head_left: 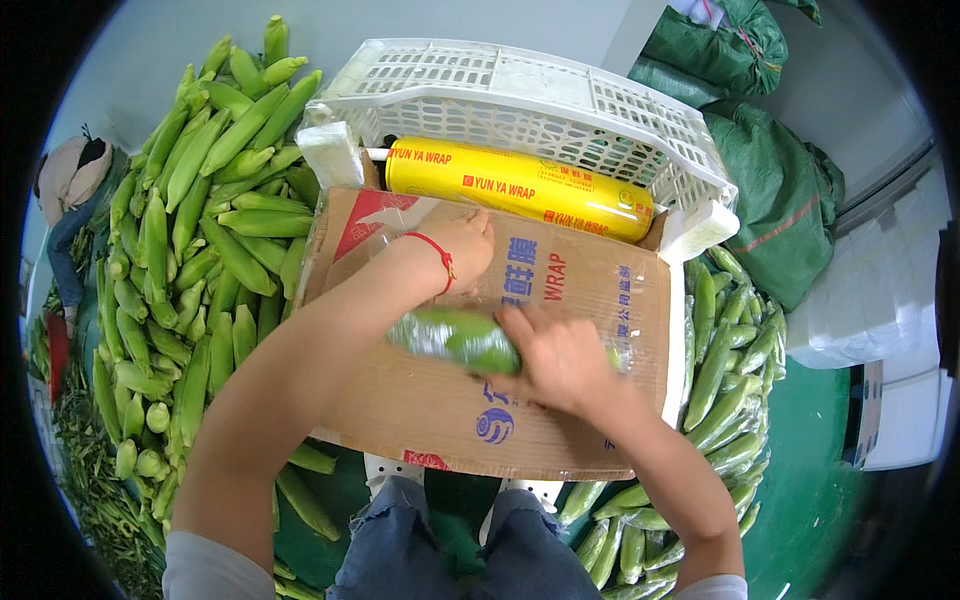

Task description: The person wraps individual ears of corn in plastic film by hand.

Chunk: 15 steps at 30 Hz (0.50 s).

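A green ear of corn (455, 338) in clear plastic film is in my right hand (560, 360), low over the cardboard box top (400, 420). Motion smears the ear and my fingertips a little. Higher on the box, close to the yellow-printed roll of cling film (520, 190), my left hand (465, 245) has its fingers bent together. What they pinch, if anything, does not show. A red cord bracelet circles the left wrist. The roll lies across the far side of the box, in front of an upright white plastic crate (490, 75).
Unwrapped green corn (200, 230) is heaped at the left. On the right, film-wrapped corn (725, 380) lies piled down to the green floor (810, 450). Green woven sacks (785, 200) stand behind it. Another person (75, 180) is at the far left.
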Available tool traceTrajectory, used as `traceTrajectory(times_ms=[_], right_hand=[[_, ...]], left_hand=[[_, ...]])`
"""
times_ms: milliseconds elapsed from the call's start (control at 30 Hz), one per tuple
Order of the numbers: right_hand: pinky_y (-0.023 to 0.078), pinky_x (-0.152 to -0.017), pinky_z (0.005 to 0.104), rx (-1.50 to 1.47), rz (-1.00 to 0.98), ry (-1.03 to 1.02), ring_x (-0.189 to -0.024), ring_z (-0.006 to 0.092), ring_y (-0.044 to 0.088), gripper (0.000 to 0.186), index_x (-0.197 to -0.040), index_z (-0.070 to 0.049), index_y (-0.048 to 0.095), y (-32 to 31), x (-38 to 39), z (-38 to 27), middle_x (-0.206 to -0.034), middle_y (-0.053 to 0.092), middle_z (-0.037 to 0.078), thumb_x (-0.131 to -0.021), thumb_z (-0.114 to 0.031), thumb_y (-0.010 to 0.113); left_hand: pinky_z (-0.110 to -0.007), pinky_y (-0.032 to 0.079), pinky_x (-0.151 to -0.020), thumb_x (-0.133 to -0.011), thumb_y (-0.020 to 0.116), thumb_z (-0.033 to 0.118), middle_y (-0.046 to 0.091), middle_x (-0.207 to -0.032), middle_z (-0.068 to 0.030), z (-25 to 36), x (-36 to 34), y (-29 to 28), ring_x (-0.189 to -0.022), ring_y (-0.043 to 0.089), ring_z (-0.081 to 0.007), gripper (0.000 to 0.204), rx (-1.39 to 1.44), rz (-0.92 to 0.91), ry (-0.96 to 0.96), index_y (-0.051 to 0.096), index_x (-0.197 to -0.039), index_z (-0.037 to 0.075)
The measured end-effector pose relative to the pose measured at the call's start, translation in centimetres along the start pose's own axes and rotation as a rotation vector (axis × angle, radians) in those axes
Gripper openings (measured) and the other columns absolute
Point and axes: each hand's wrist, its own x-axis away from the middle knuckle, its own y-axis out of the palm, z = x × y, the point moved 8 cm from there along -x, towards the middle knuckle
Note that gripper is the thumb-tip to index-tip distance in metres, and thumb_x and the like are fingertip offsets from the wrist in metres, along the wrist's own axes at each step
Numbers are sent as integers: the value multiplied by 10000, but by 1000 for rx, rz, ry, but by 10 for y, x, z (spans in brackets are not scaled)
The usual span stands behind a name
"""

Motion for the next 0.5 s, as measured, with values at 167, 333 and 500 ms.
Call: traceTrajectory(times_ms=[167, 333, 500], right_hand=[[550, -664, 445, -260, -478, 29, -804, 361, 672, 669, -1162, -38, 520, -7, 76, -56, -922, 653, 179, -763, -546, 694], [539, -773, 494, -1137, -617, 411, -904, 377, 669, 780, -1401, -96, 412, 18, 143, -65, -1187, 615, 226, -831, -583, 629], [565, -593, 407, -2435, -588, 759, -726, 314, 640, 761, -1336, -91, 457, 50, 143, -84, -968, 591, 230, -852, -675, 513]], left_hand=[[-369, 367, -1107, -823, 715, 240, 300, -1506, -256, 4, 16, -10, -1353, 395, -348, 764, 58, -23, 7, 343, -1401, -93], [-398, 347, -1108, -885, 638, 308, 352, -1490, -225, 8, 64, -28, -1352, 400, -341, 634, 557, 312, 54, 433, -1398, -5], [-593, 216, -1126, -850, 656, 232, 152, -1576, -231, 80, 156, -45, -1458, 143, -426, 515, 934, 876, 251, 556, -1337, 94]])
